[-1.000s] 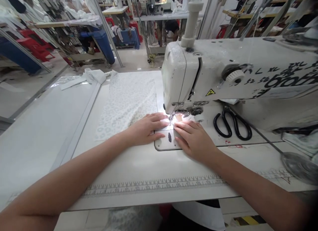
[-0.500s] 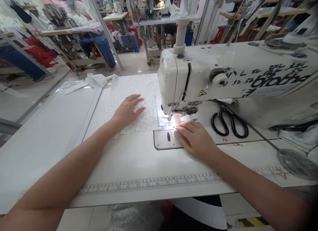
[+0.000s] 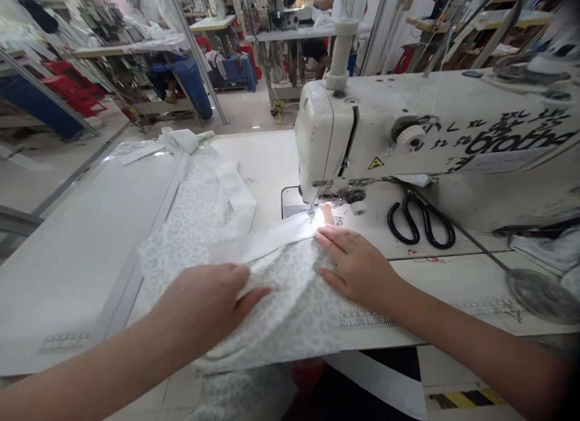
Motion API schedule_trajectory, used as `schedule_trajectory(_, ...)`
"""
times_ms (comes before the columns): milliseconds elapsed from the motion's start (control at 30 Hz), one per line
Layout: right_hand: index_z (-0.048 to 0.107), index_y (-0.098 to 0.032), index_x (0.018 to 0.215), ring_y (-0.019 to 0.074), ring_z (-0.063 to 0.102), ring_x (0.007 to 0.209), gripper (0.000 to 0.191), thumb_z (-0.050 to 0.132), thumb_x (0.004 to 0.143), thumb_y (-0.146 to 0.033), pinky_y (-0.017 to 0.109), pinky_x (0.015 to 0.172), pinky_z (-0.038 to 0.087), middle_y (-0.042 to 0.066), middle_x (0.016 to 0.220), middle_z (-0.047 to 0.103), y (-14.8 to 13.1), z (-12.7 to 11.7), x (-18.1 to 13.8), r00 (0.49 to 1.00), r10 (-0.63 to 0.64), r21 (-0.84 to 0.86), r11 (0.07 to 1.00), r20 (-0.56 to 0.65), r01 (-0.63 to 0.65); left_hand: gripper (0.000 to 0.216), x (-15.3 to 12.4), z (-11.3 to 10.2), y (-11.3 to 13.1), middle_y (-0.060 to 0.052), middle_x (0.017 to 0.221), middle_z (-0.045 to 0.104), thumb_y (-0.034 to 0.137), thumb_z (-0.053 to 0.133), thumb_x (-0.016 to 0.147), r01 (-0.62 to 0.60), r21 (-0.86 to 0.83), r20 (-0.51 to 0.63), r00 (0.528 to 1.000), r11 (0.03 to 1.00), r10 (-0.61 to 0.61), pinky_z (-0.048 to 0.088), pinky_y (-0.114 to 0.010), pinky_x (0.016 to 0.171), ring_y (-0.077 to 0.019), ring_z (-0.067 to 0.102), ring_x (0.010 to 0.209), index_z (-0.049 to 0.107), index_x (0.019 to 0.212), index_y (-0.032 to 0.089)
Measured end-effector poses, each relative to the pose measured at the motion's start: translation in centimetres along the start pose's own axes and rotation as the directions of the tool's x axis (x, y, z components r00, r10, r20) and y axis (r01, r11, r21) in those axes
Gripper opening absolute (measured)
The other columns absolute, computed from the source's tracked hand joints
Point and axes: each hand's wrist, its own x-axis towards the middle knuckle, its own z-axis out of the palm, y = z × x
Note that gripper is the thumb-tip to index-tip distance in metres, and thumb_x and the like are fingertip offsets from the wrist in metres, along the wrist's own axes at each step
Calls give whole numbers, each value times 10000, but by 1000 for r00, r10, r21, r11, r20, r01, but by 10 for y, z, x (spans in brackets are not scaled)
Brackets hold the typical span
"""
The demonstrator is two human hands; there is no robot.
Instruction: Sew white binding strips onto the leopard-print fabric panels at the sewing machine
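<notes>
Spotted fabric [image 3: 296, 312] beneath left grip [image 3: 197, 300] (closure unclear) and loosely spread right grip [image 3: 362, 264]

Left hand [image 3: 203, 300] on spotted fabric [image 3: 296, 282]; right hand [image 3: 357, 261] at white strip [image 3: 267, 238] under sewing machine [image 3: 385, 116].

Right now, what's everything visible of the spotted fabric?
The spotted fabric looks thin, white with pale grey spots, and lies partly rumpled on the table. A white strip along it runs to the lit needle area of the sewing machine. The left hand is over it, grip unclear; the right hand touches it near there.
</notes>
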Motion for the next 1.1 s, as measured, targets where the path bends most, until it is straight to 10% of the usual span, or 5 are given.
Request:
schedule_trajectory(100,499,-34,1235,295,443,1192,471,480,897,-362,450,1002,395,186,1271,519,3,3,-3,1000,-27,-21,999,9,27,355,32,4,18,-94,985,634,422,350,921,-224,-235,-170,967,946,187,493,-286,621,-188,617,791,589,1027,182)
schedule_trajectory(233,598,-105,1056,255,554,1006,266,471,894,-273,426,902,448,134,1046,641,15,-5,-2,994,-60,-10,998,-93,59,588,66,32,14,-114,1469,285,509,353,906,-215,-241,-143,972,946,185,370,-469,990,-300,255,1346,279,1400,198)
schedule_trajectory(467,544,-108,1167,275,493,1090,343,510,865,-268,437,901,429,137,1165,579,30,-5,9,992,-120,21,992,-42,121,663,80,41,-25,-70,1526,98,588,300,892,-346,-80,11,937,935,348,190,-576,1046,-324,68,1393,118,1451,282)
schedule_trajectory(667,619,-153,947,236,542,977,171,486,857,-213,408,849,444,93,969,644,34,1,7,982,-101,88,989,-158,116,462,88,35,2,-109,1403,391,472,395,905,-383,-169,-146,921,908,361,330,-478,1024,-291,247,1348,442,1274,196)
schedule_trajectory(1100,577,-127,1144,266,501,1086,330,489,865,-280,434,915,409,120,1148,605,27,1,3,991,-126,69,989,-53,130,397,92,50,8,-84,1347,474,367,445,897,-464,-222,-285,872,858,398,337,-452,1039,-264,340,1303,484,1251,193)
